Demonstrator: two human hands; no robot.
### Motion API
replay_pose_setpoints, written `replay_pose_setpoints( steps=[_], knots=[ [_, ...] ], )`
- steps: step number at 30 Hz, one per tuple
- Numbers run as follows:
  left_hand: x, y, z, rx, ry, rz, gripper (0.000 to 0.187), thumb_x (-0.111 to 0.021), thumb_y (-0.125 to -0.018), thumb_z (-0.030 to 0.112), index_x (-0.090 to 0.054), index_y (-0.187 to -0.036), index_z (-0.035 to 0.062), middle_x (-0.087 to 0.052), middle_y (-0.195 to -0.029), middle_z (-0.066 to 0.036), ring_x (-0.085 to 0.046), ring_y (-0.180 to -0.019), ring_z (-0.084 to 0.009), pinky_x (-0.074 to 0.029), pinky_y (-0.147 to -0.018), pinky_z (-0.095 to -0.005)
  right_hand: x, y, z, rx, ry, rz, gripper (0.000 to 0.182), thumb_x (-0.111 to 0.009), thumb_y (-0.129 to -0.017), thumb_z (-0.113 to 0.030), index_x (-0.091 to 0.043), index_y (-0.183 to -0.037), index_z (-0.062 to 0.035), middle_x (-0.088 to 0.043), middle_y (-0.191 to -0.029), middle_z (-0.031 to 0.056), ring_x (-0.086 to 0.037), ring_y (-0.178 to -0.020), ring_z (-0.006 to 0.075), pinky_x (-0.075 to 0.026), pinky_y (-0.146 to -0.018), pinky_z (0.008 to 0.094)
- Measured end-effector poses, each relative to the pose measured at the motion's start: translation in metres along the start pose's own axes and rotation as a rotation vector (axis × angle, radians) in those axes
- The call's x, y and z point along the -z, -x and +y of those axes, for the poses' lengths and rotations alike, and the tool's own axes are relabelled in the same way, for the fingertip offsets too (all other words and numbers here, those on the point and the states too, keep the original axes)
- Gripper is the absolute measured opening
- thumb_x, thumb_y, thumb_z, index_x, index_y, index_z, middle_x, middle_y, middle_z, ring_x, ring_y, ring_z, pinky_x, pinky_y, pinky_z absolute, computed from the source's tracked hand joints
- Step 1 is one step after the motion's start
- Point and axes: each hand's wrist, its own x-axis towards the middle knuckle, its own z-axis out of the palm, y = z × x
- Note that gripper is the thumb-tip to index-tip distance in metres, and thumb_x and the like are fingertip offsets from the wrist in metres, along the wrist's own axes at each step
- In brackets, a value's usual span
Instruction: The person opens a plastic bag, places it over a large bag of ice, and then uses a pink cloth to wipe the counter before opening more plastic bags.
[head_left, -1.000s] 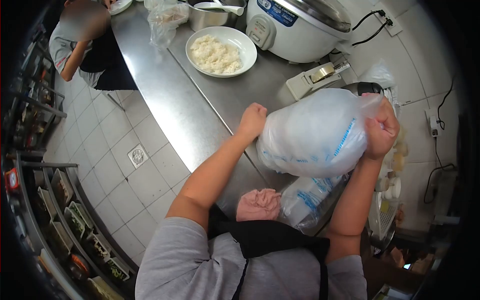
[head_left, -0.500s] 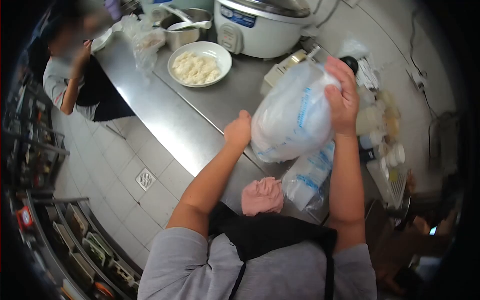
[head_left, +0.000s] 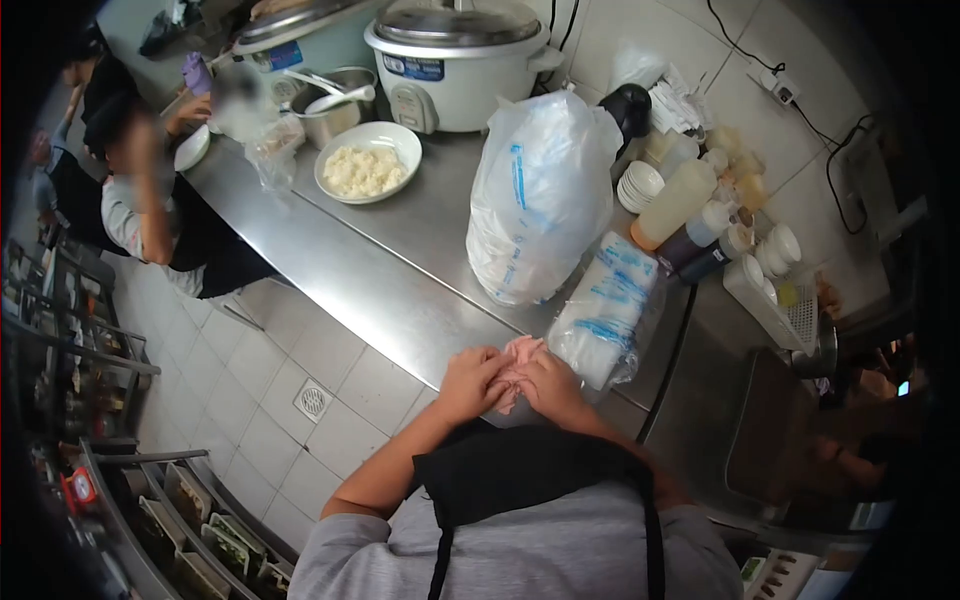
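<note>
Pinched onto the pink cloth [head_left: 523,348], my left grip [head_left: 475,383] and my right grip [head_left: 553,385] work from either side of it, knuckles bent and fingers pressed into its folds. I have it at the near edge of the steel tabletop [head_left: 400,275], just in front of my black apron [head_left: 530,468]; my fingers cover so much that I can't fairly say whether the cloth rests on the metal or is lifted a little.

Just beyond my right grip lies a clear packet [head_left: 607,305] with blue print, on its side. Behind it stands a bulging white plastic bag [head_left: 540,200], also printed in blue, clear of my fingers. To the left of the bag and farther back, a white plate [head_left: 408,148] holds rice [head_left: 362,174], with a metal pot [head_left: 335,128] behind it and a rice cooker [head_left: 460,70] near the wall. Right of the bag I see stacked white bowls [head_left: 641,187] and a bottle [head_left: 676,203] of pale liquid. Over on the far left, another person [head_left: 190,235] is beside the tabletop.
</note>
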Motion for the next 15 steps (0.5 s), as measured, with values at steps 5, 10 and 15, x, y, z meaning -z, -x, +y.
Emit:
replay_pose_setpoints(
  steps=[5,10,15],
  knots=[
    [-0.01,0.007,-0.007,0.089,-0.013,0.013,0.025,-0.063,-0.06,0.013,-0.057,-0.084,0.0091,-0.052,-0.076,-0.009,-0.051,-0.071,-0.0286,-0.04,-0.062,-0.0372,0.044,-0.007,-0.009,-0.037,-0.062,0.007,0.016,-0.061,-0.065,-0.013,-0.054,-0.078,-0.0055,-0.052,-0.083,0.0126,-0.051,-0.069,0.0311,-0.042,-0.062,0.0371],
    [-0.011,0.007,0.002,0.152,-0.05,0.033,0.02,-0.062,-0.063,0.014,-0.057,-0.082,0.009,-0.052,-0.075,-0.01,-0.051,-0.071,-0.0289,-0.041,-0.062,-0.0369,0.075,0.029,0.009,-0.31,0.517,0.08,0.017,-0.06,-0.063,-0.013,-0.058,-0.078,-0.0054,-0.054,-0.082,0.0107,-0.05,-0.081,0.0318,-0.041,-0.073,0.0393],
    [-0.03,-0.017,0.03,-0.15,0.025,0.078,0.022,-0.061,-0.065,0.016,-0.055,-0.084,0.0081,-0.051,-0.086,-0.01,-0.049,-0.082,-0.0278,-0.038,-0.072,-0.0385,0.049,0.048,0.043,-0.208,0.546,0.124,0.02,-0.061,-0.063,-0.013,-0.057,-0.08,-0.0037,-0.052,-0.086,0.0121,-0.047,-0.087,0.0325,-0.038,-0.076,0.0403]
  ],
)
